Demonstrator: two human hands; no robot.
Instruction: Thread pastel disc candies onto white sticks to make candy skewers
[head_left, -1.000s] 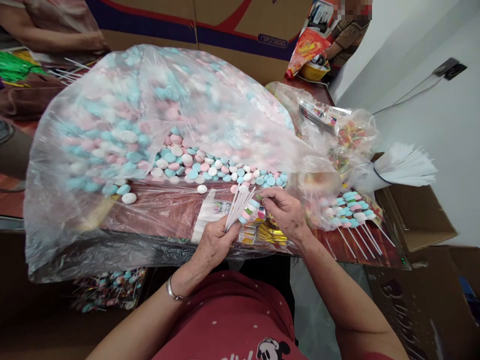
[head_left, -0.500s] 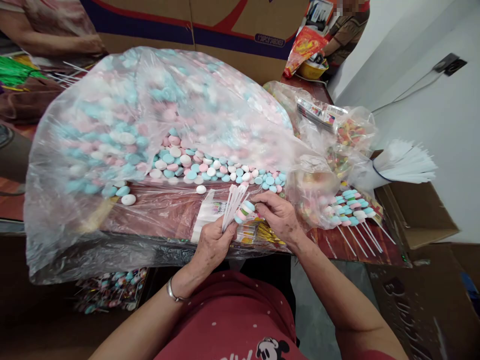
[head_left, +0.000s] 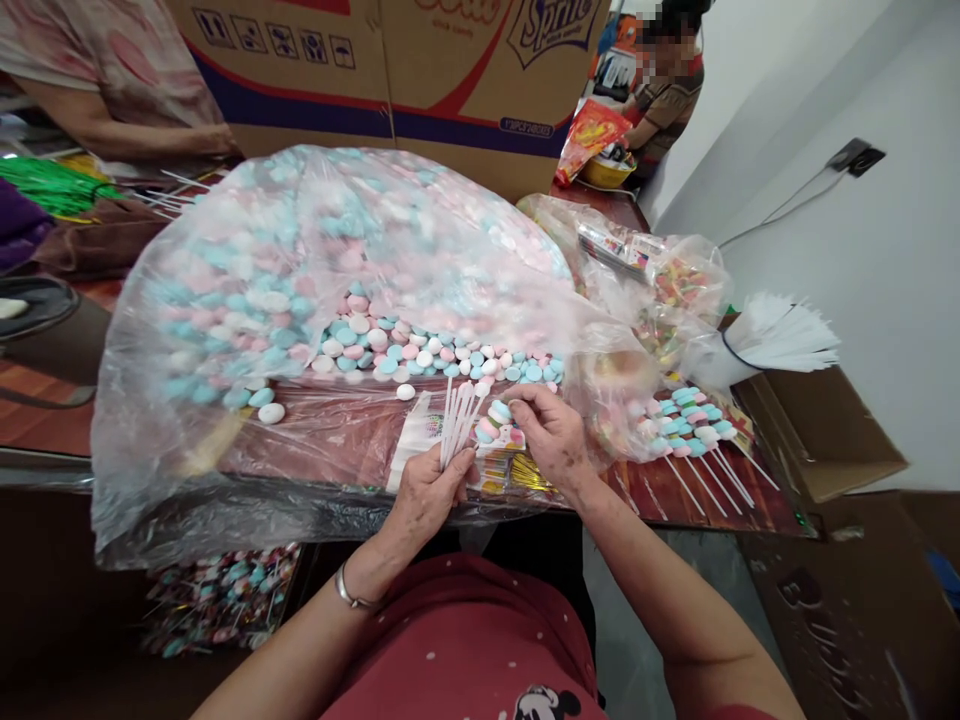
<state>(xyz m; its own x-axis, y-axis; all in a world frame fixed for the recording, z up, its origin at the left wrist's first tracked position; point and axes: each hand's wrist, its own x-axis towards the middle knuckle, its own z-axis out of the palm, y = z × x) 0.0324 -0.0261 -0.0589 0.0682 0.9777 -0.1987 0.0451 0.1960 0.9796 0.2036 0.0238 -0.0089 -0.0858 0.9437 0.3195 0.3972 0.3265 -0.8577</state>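
My left hand point(head_left: 431, 495) is closed around a fanned bundle of white lollipop sticks point(head_left: 459, 420). A candy skewer point(head_left: 492, 422), stacked with blue, white, pink and green pieces, stands up beside the bundle; its lower end is hidden by my left hand. My right hand point(head_left: 553, 437) pinches at the top of this stack, thumb and forefinger together on the uppermost candy. Under my hands lie a white printed wrapper point(head_left: 411, 440) and gold twist ties point(head_left: 531, 474). Just beyond, loose pastel candies point(head_left: 390, 355) spill from a large clear plastic bag point(head_left: 225, 220).
Finished candy skewers point(head_left: 694, 425) lie at the right table edge, near a bundle of white sticks point(head_left: 787, 335) and an open cardboard box point(head_left: 832, 430). A large carton point(head_left: 450, 100) stands behind the bag. Two other people are at the far side.
The view has tilted up, showing more of the carton and the people. The skewer stands slightly more upright, and my right fingers stay at its top.
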